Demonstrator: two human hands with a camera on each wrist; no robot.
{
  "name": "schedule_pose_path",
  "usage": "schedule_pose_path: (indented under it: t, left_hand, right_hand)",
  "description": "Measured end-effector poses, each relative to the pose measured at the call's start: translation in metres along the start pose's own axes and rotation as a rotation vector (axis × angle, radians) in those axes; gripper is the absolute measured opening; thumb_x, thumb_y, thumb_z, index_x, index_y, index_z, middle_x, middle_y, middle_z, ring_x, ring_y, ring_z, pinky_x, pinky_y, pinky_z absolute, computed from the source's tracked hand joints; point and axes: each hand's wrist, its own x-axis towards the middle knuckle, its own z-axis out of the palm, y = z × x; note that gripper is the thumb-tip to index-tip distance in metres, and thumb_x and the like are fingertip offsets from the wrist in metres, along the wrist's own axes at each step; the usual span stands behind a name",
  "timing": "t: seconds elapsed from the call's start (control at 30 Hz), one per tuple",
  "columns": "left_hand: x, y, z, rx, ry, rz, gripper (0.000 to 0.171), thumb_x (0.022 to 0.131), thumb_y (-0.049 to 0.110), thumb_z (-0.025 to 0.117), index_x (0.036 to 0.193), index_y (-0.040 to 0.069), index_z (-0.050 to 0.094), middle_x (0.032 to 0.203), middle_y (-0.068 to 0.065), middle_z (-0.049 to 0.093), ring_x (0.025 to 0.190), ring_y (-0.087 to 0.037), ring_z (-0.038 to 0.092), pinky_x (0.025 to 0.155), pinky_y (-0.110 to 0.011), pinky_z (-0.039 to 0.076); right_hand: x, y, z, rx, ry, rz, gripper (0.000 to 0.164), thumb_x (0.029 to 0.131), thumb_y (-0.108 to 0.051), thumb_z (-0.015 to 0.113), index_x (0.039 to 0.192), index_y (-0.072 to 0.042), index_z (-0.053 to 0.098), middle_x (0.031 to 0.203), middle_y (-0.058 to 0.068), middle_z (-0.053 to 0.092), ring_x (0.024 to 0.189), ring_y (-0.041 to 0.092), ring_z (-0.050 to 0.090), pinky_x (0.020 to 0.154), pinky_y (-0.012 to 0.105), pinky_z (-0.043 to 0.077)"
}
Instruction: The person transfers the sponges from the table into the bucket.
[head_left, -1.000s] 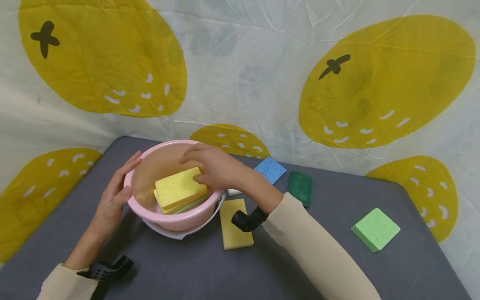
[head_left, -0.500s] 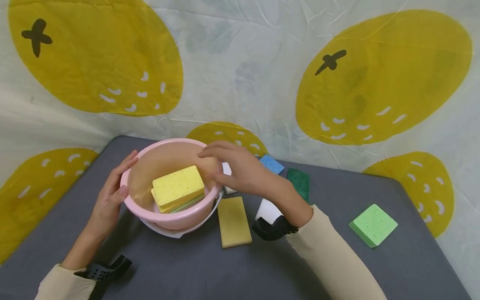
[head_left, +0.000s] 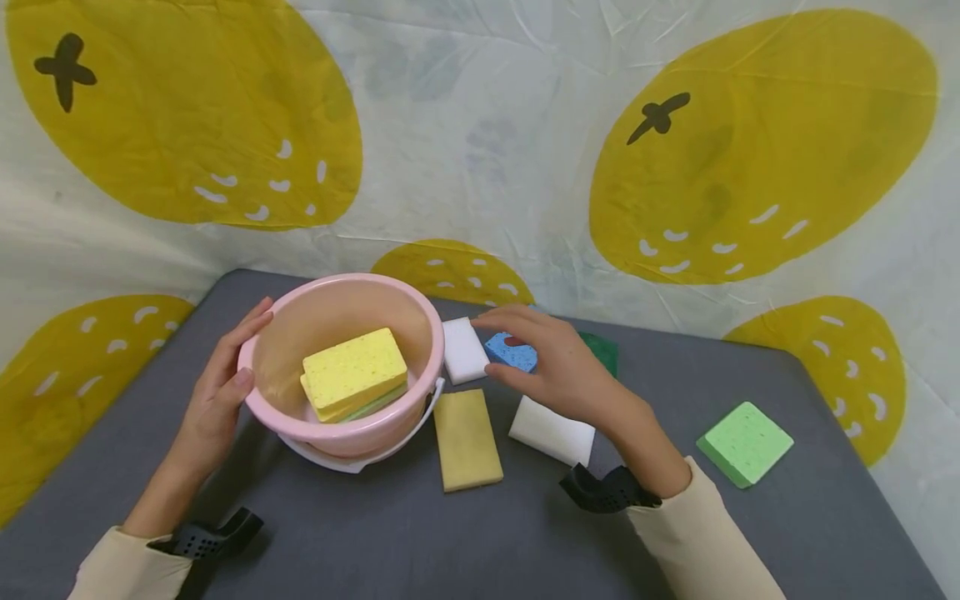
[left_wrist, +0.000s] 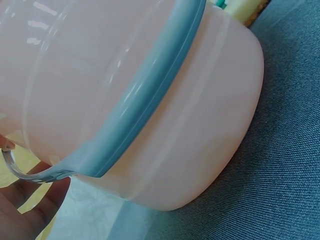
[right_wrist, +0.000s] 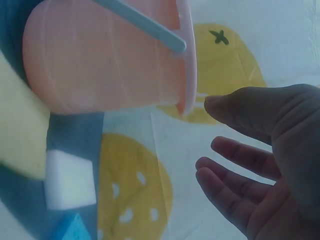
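Observation:
A pink bucket point(head_left: 311, 321) stands on the table with its pale handle hanging down over the front. My left hand point(head_left: 217, 392) holds its left side, thumb and fingertips at the rim. Inside lie stacked sponges, a yellow sponge point(head_left: 355, 375) on top and a light green edge showing beneath. To the bucket's right, my right hand point(head_left: 562, 367) is in the air, fingers loosely spread and holding nothing. It overlaps a blue sponge point(head_left: 513, 353) in the head view. The right wrist view shows the thumb point(right_wrist: 235, 106) apart from the fingers, pointing toward the bucket rim.
Right of the bucket lie a white sponge block point(head_left: 465, 350), a tan sponge point(head_left: 468, 442) and another white block point(head_left: 551, 431). A dark green scouring pad point(head_left: 602, 354) is partly hidden by my hand. Farther right lies a light green sponge point(head_left: 746, 444). A lemon-printed cloth point(head_left: 480, 150) hangs behind.
My right hand has moved out of the bucket, past its rim, and to the right over the loose sponges. The left hand stays at the bucket's rim.

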Motion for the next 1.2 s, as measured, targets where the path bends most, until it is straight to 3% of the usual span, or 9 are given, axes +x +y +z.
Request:
schedule_pose_path:
  t: [0.23, 0.47, 0.7, 0.87, 1.03, 1.2]
  left_hand:
    - [-0.001, -0.002, -0.001, -0.026, -0.001, 0.019, 0.047, 0.09, 0.009, 0.039, 0.135, 0.0, 0.031, 0.146, -0.011, 0.017, 0.133, -0.023, 0.01, 0.101, -0.019, 0.019]
    - [-0.003, -0.002, -0.002, -0.034, 0.0, 0.016, 0.048, 0.089, 0.007, 0.038, 0.136, 0.0, 0.031, 0.146, -0.011, 0.016, 0.133, -0.023, 0.009, 0.101, -0.019, 0.019]
    - [-0.002, -0.002, -0.002, -0.022, -0.007, 0.01, 0.048, 0.089, 0.008, 0.038, 0.136, 0.001, 0.031, 0.146, -0.01, 0.015, 0.133, -0.023, 0.01, 0.101, -0.019, 0.02]
    - [0.0, -0.002, -0.002, -0.027, -0.001, 0.01, 0.048, 0.089, 0.009, 0.039, 0.136, 0.001, 0.031, 0.146, -0.01, 0.016, 0.133, -0.023, 0.01, 0.101, -0.019, 0.02]
    - [0.0, -0.002, -0.002, -0.012, -0.002, -0.007, 0.048, 0.089, 0.01, 0.039, 0.136, 0.002, 0.031, 0.146, -0.009, 0.016, 0.132, -0.023, 0.01, 0.101, -0.019, 0.02]
    - [0.0, -0.002, -0.001, -0.015, -0.006, -0.008, 0.048, 0.089, 0.01, 0.039, 0.136, 0.002, 0.031, 0.146, -0.009, 0.016, 0.132, -0.023, 0.01, 0.101, -0.02, 0.019]
  right_hand:
    - [-0.016, 0.012, -0.005, 0.035, 0.041, 0.053, 0.045, 0.081, -0.022, 0.065, 0.124, -0.024, 0.051, 0.12, -0.01, 0.049, 0.105, 0.006, 0.049, 0.081, 0.027, 0.045]
    - [-0.033, 0.027, -0.009, -0.017, 0.096, 0.096, 0.047, 0.079, -0.019, 0.067, 0.123, -0.023, 0.051, 0.124, -0.008, 0.048, 0.104, 0.008, 0.05, 0.081, 0.027, 0.044]
    - [-0.066, 0.045, -0.015, -0.087, 0.183, 0.205, 0.046, 0.079, -0.019, 0.068, 0.122, -0.022, 0.053, 0.12, -0.008, 0.051, 0.094, 0.009, 0.054, 0.077, 0.03, 0.046]
    - [-0.092, 0.056, -0.018, -0.084, 0.244, 0.263, 0.047, 0.077, -0.015, 0.069, 0.122, -0.023, 0.053, 0.12, -0.006, 0.051, 0.1, 0.008, 0.052, 0.079, 0.031, 0.046]
    - [-0.123, 0.064, -0.024, -0.12, 0.283, 0.376, 0.049, 0.078, -0.02, 0.068, 0.124, -0.025, 0.05, 0.123, -0.006, 0.049, 0.103, 0.007, 0.049, 0.08, 0.021, 0.043]
    - [-0.155, 0.071, -0.029, -0.192, 0.32, 0.558, 0.051, 0.08, -0.03, 0.065, 0.127, -0.022, 0.047, 0.122, 0.001, 0.05, 0.101, 0.022, 0.053, 0.077, 0.031, 0.045]
